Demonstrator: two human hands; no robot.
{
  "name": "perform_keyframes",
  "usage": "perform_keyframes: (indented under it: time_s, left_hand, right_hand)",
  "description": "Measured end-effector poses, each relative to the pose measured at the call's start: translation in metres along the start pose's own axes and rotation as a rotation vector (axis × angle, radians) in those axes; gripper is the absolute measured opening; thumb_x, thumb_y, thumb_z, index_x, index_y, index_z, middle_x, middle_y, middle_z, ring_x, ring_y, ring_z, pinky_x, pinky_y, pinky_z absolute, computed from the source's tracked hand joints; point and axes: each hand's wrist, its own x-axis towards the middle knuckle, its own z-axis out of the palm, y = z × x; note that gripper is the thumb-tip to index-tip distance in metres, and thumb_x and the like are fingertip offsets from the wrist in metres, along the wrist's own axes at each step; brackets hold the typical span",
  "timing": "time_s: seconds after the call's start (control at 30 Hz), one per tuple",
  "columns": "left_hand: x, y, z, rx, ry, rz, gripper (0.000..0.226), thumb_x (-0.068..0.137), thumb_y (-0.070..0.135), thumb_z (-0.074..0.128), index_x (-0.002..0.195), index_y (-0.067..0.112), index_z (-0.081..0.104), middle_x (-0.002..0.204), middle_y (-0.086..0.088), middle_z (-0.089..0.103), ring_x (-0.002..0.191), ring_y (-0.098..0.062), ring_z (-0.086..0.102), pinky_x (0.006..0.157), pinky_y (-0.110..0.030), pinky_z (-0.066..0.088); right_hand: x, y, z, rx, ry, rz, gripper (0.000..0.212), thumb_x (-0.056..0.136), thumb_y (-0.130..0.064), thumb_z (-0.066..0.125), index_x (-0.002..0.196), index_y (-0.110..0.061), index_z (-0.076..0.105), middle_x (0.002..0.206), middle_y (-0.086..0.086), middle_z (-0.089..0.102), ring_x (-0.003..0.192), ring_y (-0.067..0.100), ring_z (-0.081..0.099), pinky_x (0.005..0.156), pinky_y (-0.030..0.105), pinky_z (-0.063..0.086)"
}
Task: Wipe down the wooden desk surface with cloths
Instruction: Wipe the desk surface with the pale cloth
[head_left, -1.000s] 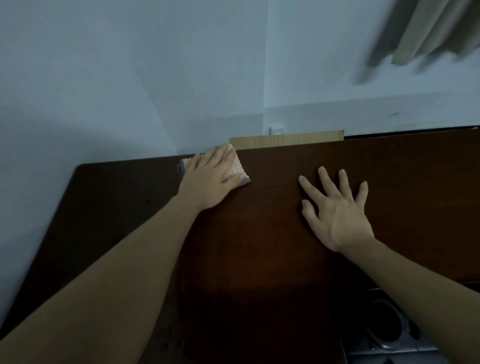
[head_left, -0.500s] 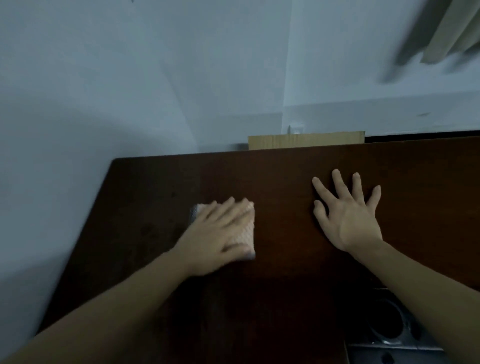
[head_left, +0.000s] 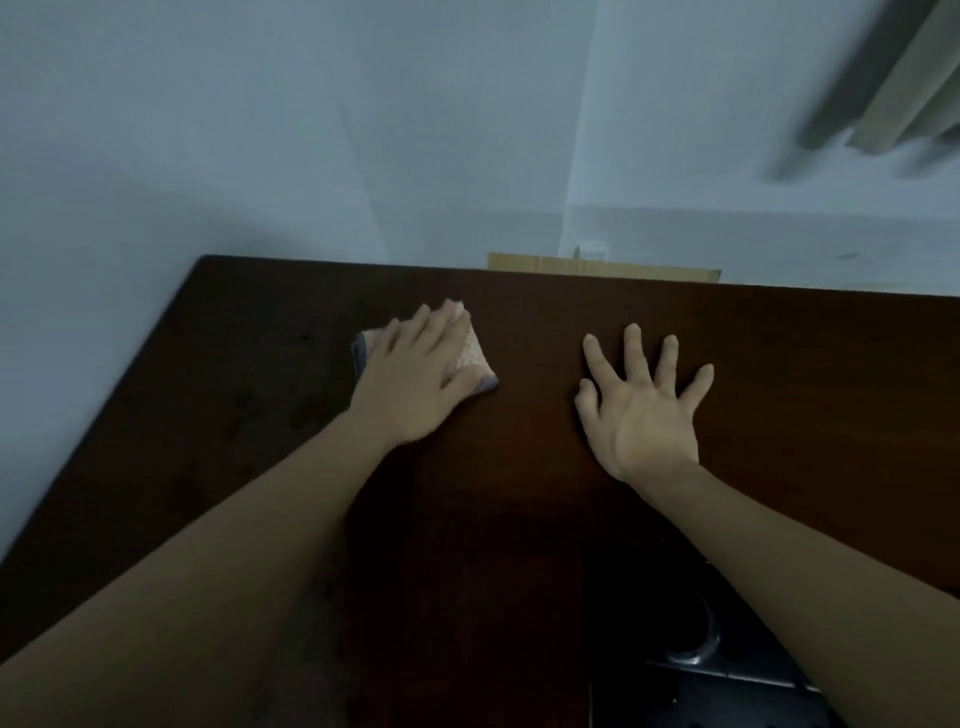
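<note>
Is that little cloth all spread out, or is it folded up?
Folded, it seems. The cloth is a small thick pad with a grey edge, mostly under the flat left hand.

desk top (head_left: 519, 467): we see bare dark wood between the two hands, a hand could pass there
left side: wood bare out to the left edge, wall (head_left: 130, 182) close beyond it
far edge: bare strip past the fingertips; pale board (head_left: 602, 267) stands behind the edge
obstacles: left hand (head_left: 415, 379) flat on cloth (head_left: 475, 353); right hand (head_left: 644, 405) spread flat on the wood, well apart
near right: dark metal object (head_left: 717, 670) below desk edge, unclear what
</note>
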Motion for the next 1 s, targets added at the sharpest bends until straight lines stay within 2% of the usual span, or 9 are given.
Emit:
perform_keyframes:
  time_s: [0.17, 0.27, 0.33, 0.43, 0.53, 0.67, 0.77, 0.93, 1.0]
  left_hand:
    - [-0.108, 0.024, 0.022, 0.0, -0.065, 0.205, 0.073, 0.102, 0.067, 0.017, 0.161, 0.033, -0.007, 0.167, 0.012, -0.019, 0.154, -0.012, -0.019, 0.125, -0.04, -0.01]
    - [-0.114, 0.004, 0.024, 0.024, -0.102, 0.278, 0.071, 0.103, 0.065, 0.024, 0.16, 0.037, -0.007, 0.166, 0.017, -0.02, 0.152, -0.007, -0.022, 0.123, -0.035, -0.017]
    - [-0.092, -0.008, 0.019, 0.042, -0.111, 0.236, 0.071, 0.103, 0.063, 0.025, 0.158, 0.039, -0.012, 0.164, 0.017, -0.022, 0.151, -0.006, -0.024, 0.124, -0.036, -0.013]
    - [-0.046, -0.024, 0.013, 0.053, -0.07, 0.079, 0.071, 0.103, 0.063, 0.02, 0.156, 0.038, -0.018, 0.163, 0.015, -0.024, 0.152, -0.01, -0.019, 0.126, -0.042, -0.007]
    - [0.001, -0.029, 0.007, 0.028, -0.025, -0.046, 0.068, 0.104, 0.061, 0.017, 0.159, 0.035, -0.013, 0.166, 0.011, -0.019, 0.155, -0.014, -0.012, 0.124, -0.041, -0.006]
    - [0.035, -0.015, 0.001, -0.015, 0.021, -0.156, 0.069, 0.104, 0.06, 0.016, 0.162, 0.028, -0.004, 0.17, 0.004, -0.009, 0.156, -0.02, -0.006, 0.125, -0.047, -0.002]
    - [0.015, 0.001, 0.002, 0.012, 0.023, -0.05, 0.071, 0.103, 0.06, 0.015, 0.162, 0.025, -0.003, 0.17, 0.001, -0.009, 0.156, -0.023, -0.004, 0.125, -0.047, 0.0]
    - [-0.084, 0.002, 0.017, -0.002, -0.081, 0.23, 0.072, 0.103, 0.065, 0.018, 0.161, 0.032, -0.008, 0.167, 0.012, -0.019, 0.153, -0.011, -0.017, 0.125, -0.041, -0.008]
    - [-0.115, -0.014, 0.023, 0.032, -0.073, 0.307, 0.07, 0.104, 0.064, 0.018, 0.162, 0.032, -0.006, 0.167, 0.014, -0.02, 0.153, -0.01, -0.021, 0.124, -0.038, -0.011]
  right_hand:
    - [-0.002, 0.0, -0.003, 0.01, -0.019, -0.008, 0.06, 0.104, -0.051, 0.008, 0.161, -0.038, -0.005, 0.17, 0.009, -0.011, 0.152, 0.047, -0.013, 0.115, 0.075, -0.002]
    - [-0.003, 0.0, -0.004, 0.002, -0.025, -0.006, 0.061, 0.103, -0.051, 0.007, 0.161, -0.036, -0.008, 0.169, 0.01, -0.012, 0.152, 0.047, -0.013, 0.115, 0.075, -0.001]
    - [-0.001, 0.0, -0.005, -0.001, -0.03, -0.002, 0.062, 0.103, -0.051, 0.007, 0.161, -0.036, -0.009, 0.169, 0.011, -0.012, 0.151, 0.048, -0.014, 0.115, 0.075, -0.001]
    - [0.0, 0.0, -0.003, 0.0, -0.036, 0.006, 0.061, 0.104, -0.051, 0.008, 0.16, -0.036, -0.009, 0.169, 0.01, -0.013, 0.151, 0.048, -0.015, 0.115, 0.075, -0.002]
    - [-0.001, 0.0, -0.001, 0.005, -0.02, 0.002, 0.06, 0.104, -0.051, 0.009, 0.16, -0.037, -0.007, 0.169, 0.01, -0.013, 0.151, 0.048, -0.016, 0.115, 0.075, -0.004]
    - [-0.001, -0.001, -0.001, 0.006, -0.009, -0.002, 0.06, 0.104, -0.052, 0.01, 0.161, -0.037, -0.005, 0.17, 0.009, -0.011, 0.152, 0.047, -0.015, 0.115, 0.074, -0.005]
    - [-0.001, -0.003, -0.002, -0.003, -0.025, 0.006, 0.06, 0.104, -0.052, 0.009, 0.161, -0.038, -0.005, 0.17, 0.007, -0.011, 0.152, 0.045, -0.015, 0.116, 0.073, -0.006]
    - [-0.002, -0.015, -0.01, -0.105, -0.019, 0.042, 0.063, 0.104, -0.049, 0.013, 0.162, -0.032, -0.005, 0.17, 0.006, -0.009, 0.153, 0.043, -0.015, 0.115, 0.075, -0.006]
    - [-0.002, -0.032, -0.013, -0.059, 0.012, 0.025, 0.067, 0.104, -0.05, 0.019, 0.162, -0.027, -0.006, 0.17, 0.004, -0.012, 0.153, 0.042, -0.017, 0.116, 0.072, -0.005]
